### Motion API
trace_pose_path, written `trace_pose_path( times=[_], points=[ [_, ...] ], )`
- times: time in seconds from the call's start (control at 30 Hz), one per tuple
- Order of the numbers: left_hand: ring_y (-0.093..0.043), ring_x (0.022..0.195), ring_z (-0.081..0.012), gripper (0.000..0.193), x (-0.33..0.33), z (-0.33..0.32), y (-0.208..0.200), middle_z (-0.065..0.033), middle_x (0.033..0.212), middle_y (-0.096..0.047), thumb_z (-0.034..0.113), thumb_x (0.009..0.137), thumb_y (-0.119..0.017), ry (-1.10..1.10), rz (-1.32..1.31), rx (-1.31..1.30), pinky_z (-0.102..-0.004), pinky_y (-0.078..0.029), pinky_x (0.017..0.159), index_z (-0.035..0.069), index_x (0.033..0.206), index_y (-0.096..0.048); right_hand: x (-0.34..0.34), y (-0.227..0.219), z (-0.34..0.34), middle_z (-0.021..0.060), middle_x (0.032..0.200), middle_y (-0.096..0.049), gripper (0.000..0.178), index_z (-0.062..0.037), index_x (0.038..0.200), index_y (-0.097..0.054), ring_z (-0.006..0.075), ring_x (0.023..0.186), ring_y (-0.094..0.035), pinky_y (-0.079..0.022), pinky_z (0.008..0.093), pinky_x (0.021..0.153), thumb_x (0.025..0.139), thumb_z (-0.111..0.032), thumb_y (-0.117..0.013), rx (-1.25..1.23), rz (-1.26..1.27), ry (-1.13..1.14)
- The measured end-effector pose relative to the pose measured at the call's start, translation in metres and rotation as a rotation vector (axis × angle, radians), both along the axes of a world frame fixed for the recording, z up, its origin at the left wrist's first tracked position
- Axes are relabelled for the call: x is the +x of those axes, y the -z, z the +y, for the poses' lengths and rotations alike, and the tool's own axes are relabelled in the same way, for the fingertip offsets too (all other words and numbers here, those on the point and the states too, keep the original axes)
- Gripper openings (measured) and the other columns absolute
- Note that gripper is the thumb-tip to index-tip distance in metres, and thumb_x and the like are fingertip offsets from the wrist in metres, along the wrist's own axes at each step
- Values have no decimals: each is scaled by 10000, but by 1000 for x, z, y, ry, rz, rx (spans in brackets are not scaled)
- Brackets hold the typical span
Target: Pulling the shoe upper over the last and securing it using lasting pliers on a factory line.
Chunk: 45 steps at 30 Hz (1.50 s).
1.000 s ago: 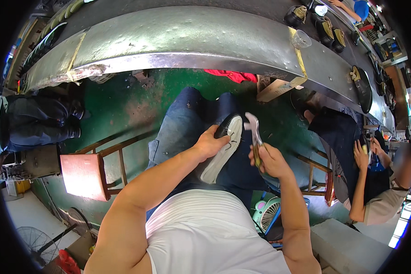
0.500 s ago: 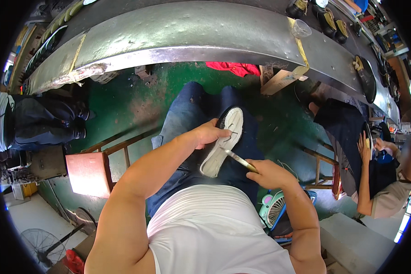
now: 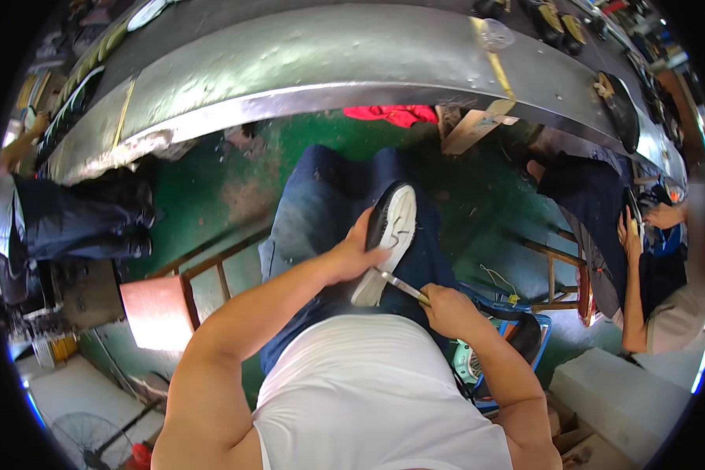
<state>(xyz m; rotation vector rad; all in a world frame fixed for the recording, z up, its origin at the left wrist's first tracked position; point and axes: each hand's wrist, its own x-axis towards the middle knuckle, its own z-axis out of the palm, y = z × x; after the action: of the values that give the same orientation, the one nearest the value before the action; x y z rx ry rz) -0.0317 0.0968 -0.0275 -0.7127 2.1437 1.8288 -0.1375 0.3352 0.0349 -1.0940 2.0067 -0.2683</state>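
Note:
A shoe (image 3: 400, 223) lies sole-side up over my blue-trousered thighs, its underside white and its side dark. My left hand (image 3: 358, 249) is closed round its left side, the thumb over the white face. In my right hand (image 3: 452, 310) is a slim silvery hand tool (image 3: 403, 287) with a yellowish part near the grip; its exact kind is unclear. The tool's tip meets or nearly meets the lower part of the white underside, just below my left thumb. My left fingers under the shoe are hidden.
A metal-covered bench (image 3: 290, 59) spans the far side, with shoes (image 3: 620, 111) at its right. A pinkish stool (image 3: 159, 312) stands left; a small green fan (image 3: 467, 362) is by my right elbow. A co-worker's hand (image 3: 630, 235) works at right; another person's legs (image 3: 86, 215) are at left.
The tool's tip has shifted down and left along the shoe, towards my left thumb. My left hand has slid lower on the shoe. The whole view has turned slightly.

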Motion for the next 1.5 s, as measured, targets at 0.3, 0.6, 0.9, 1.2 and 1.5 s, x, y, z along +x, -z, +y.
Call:
trace_pose_path(
  times=[0.3, 0.6, 0.9, 1.2, 1.5],
  points=[
    [-372, 1389, -232, 981, 9, 25, 14, -170, 1574, -281, 105, 933, -656, -243, 0, 135, -352, -331, 1131, 199, 1610, 48, 16, -4, 9, 251, 921, -677, 175, 29, 1011, -586, 381, 862, -691, -555, 455, 761, 882, -86, -553, -68, 182, -176],
    [-155, 1514, -340, 1009, 51, 21, 10, -253, 1612, -115, 235, 960, -609, -34, -11, 224, -363, -175, 1216, 99, 1571, 181, -41, -28, -4, 198, 870, -700, 239, -8, 995, -618, 382, 816, -685, -533, 457, 723, 960, -242, -581, 74, -359, -203],
    [-367, 1424, -353, 1098, 44, 27, 2, -273, 1538, -332, 239, 853, -764, -85, -60, -99, -389, -303, 1167, 24, 1585, 26, -4, 1, -30, 246, 863, -662, 320, 1, 1008, -599, 454, 851, -648, -499, 498, 746, 1010, -311, -529, -147, -127, 47],
    [-486, 1308, -178, 820, 69, -55, -101, -114, 1493, -461, 163, 936, -701, -306, 331, 749, -328, -388, 1093, 41, 1585, -214, -81, -29, -3, 127, 752, -665, 297, -11, 1034, -632, 269, 662, -655, -516, 369, 644, 928, -287, -665, -396, 31, 437],
    [-591, 1142, -450, 760, -75, -132, -163, -244, 1385, -518, 642, 991, -376, -413, 662, 1190, -607, -526, 910, 81, 1504, -370, -174, -73, -57, 107, 796, -655, 247, 1, 1054, -621, 182, 675, -643, -511, 318, 655, 924, -205, -667, -747, 129, 562]
  ],
)
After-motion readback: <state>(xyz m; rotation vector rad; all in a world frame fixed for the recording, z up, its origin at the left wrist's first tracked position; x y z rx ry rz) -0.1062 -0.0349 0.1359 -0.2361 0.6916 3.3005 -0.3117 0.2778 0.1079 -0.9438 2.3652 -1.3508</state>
